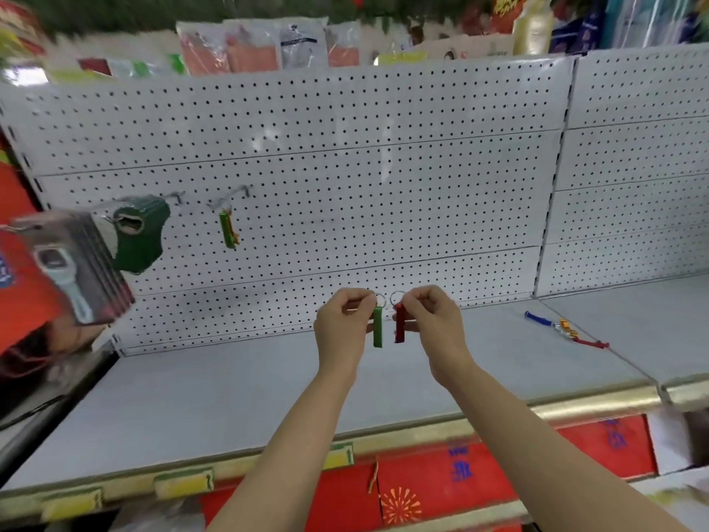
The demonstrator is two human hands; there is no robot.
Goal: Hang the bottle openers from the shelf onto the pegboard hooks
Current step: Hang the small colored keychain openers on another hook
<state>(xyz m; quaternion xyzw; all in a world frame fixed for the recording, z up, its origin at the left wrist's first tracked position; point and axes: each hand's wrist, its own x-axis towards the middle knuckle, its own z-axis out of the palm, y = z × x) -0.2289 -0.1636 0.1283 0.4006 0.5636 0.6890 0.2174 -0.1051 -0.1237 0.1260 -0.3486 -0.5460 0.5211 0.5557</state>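
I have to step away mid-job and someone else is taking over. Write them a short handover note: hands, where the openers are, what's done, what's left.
Left hand: pinches the green opener near its ring, hanging upright above the shelf.
Right hand: pinches the red opener the same way, beside the green one.
Done: a few openers already hang on the pegboard hook at left.
Left: hang the two held openers, then the blue, orange and red ones lying at the shelf's right end.
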